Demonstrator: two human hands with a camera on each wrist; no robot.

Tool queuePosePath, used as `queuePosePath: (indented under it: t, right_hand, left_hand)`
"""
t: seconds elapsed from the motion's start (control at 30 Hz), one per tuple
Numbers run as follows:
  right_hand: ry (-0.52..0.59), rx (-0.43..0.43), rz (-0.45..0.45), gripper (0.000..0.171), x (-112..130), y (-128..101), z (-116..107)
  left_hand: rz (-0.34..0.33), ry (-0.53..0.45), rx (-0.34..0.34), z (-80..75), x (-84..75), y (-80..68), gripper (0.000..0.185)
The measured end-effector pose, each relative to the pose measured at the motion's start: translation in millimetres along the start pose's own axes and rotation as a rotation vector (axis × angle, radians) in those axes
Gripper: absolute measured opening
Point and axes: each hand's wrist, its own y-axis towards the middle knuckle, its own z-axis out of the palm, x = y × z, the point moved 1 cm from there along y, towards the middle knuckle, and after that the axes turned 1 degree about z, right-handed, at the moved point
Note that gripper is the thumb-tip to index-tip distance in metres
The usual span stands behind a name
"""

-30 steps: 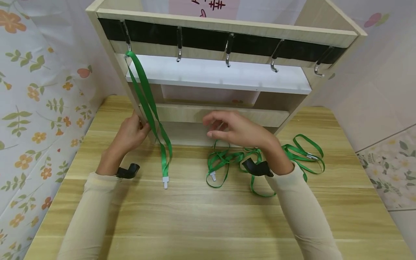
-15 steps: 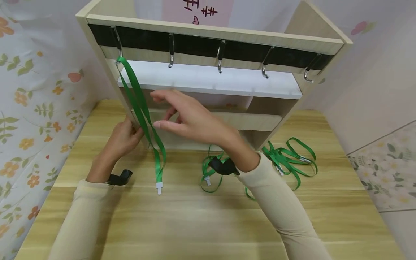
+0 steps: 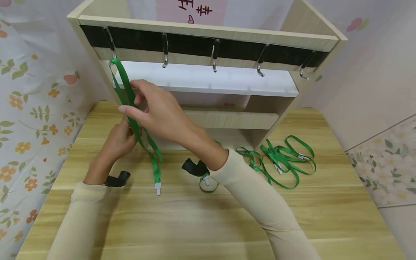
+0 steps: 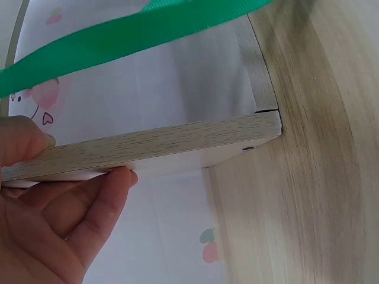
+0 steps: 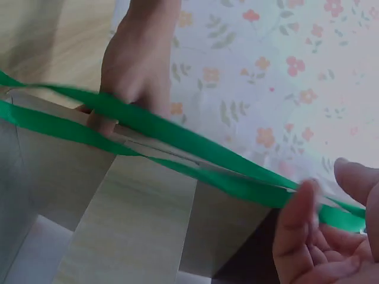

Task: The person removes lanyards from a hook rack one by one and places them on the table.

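Observation:
A green lanyard (image 3: 125, 80) hangs in a long loop from the leftmost hook (image 3: 111, 41) of a wooden rack (image 3: 229, 120); its white clip (image 3: 157, 188) dangles low in front. My right hand (image 3: 159, 110) is at the upper part of this lanyard, thumb and fingers apart on either side of the strap. In the right wrist view, the lanyard (image 5: 160, 127) passes behind the fingertips (image 5: 305, 198). Lower down, my left hand (image 3: 119, 141) grips the rack's left side panel (image 4: 177, 142), thumb on one face and fingers on the other.
Several metal hooks (image 3: 214, 59) without lanyards line the rack's black strip (image 3: 190, 42). More green lanyards (image 3: 276, 155) lie tangled on the wooden table (image 3: 182, 231) at the right, and another clip (image 3: 207, 180) shows under my right wrist. A flowered wall covering (image 3: 35, 137) borders the left.
My right hand has moved left and up from the rack's middle to the hanging lanyard. The left hand stays on the side panel. The head view has shifted slightly.

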Motion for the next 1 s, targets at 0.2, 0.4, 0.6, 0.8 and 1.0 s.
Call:
queuePosePath:
  t: [0.2, 0.4, 0.6, 0.8, 1.0]
  right_hand:
    - [-0.068, -0.053, 0.111, 0.044, 7, 10, 12]
    - [-0.099, -0.114, 0.162, 0.024, 10, 18, 17]
    - [-0.058, -0.132, 0.087, 0.03, 12, 16, 6]
    - [0.185, -0.153, 0.013, 0.016, 22, 1, -27]
    - [0.334, -0.173, -0.048, 0.015, 29, -12, -52]
  left_hand:
    - [-0.012, 0.003, 0.017, -1.1, 2.4, -4.6, 0.03]
    - [-0.022, 0.005, 0.016, 0.5, 6.4, -7.3, 0.026]
    - [-0.008, -0.017, 0.007, 1.3, 4.6, -2.6, 0.03]
    - [0.014, -0.039, -0.003, 5.5, -1.3, 8.9, 0.025]
    - [-0.032, -0.038, 0.023, 7.5, -1.3, 9.0, 0.014]
